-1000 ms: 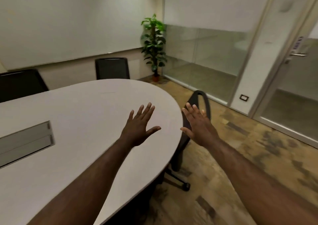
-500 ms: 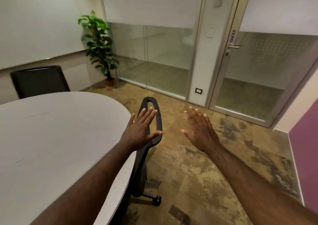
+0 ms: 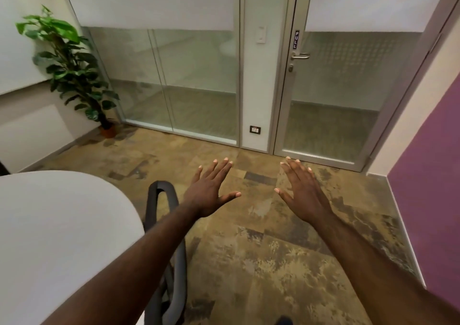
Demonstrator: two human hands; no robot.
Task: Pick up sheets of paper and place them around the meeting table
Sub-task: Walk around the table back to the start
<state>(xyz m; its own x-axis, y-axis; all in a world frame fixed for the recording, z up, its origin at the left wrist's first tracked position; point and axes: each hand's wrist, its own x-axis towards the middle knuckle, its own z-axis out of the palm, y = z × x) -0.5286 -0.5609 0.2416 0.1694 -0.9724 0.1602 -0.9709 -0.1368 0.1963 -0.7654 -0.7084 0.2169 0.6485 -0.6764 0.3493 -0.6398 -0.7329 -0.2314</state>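
While both arms are stretched forward, the left hand (image 3: 209,192) and right hand (image 3: 302,194) are held flat, fingers spread, nothing gripped. No paper is seen. The white desk (image 3: 57,225) shows lower left, a dark chair (image 3: 161,200) tucked at its rounded edge.

Both bare arms stretched forward, forearms converging slightly toward centre. Left hand (image 3: 207,192) flat, palm down, fingers (image 3: 219,169) straight and close together, thumb splayed out toward right. Right hand (image 3: 302,192) flat, palm down, fingers (image 3: 297,169) extended with slight spread, thumb angled toward left. Hands level with each other, apart, not touching. Both empty, gripping nothing.
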